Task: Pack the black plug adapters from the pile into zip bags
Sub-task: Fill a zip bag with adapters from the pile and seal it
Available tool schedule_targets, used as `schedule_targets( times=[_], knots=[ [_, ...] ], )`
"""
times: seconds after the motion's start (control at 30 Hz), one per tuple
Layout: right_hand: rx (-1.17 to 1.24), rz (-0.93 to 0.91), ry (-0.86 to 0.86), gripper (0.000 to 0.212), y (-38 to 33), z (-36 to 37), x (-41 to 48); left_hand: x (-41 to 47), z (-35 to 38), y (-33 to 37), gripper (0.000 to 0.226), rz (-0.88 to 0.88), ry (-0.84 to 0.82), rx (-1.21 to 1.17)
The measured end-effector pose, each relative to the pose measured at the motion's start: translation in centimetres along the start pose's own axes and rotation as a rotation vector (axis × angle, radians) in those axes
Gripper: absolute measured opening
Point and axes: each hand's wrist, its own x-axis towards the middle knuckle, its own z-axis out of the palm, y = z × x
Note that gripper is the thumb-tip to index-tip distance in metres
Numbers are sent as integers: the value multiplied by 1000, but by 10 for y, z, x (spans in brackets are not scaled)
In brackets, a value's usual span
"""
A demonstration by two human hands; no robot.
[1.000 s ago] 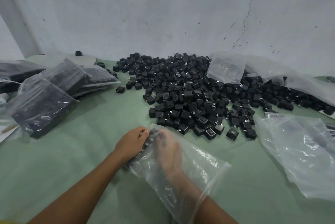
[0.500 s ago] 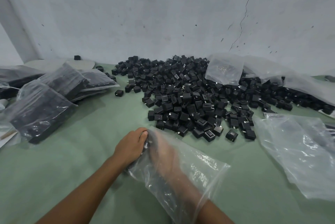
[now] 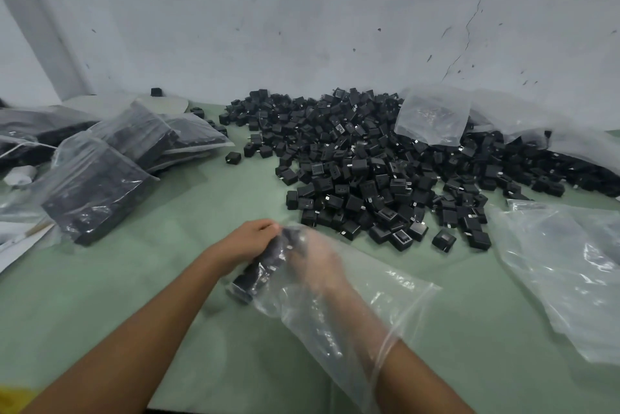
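Poking further out beside the zip bag, the row of black plug adapters is being gripped by the left hand. The right hand is sitting inside the bag, its grip too blurred to tell.

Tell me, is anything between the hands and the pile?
The right hand is inside a clear bag, so plastic covers it. The left hand, gripping adapters, is bare; only green table lies before the pile.
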Motion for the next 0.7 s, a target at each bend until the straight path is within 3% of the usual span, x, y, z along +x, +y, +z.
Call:
schedule_targets(
  times=[0.13,0.3,0.37,0.7],
  knots=[
    [68,50,2,39,-9,1,-1,11,5,-2,18,-2,37,-14],
    [243,68,15,37,-3,-1,-7,15,18,-12,19,73,160,25],
    [166,13,90,37,-7,0,-9,17,22,-12,22,77,200,44],
    [107,76,59,37,-8,0,-11,11,30,-8,20,88,237,166]
  ],
)
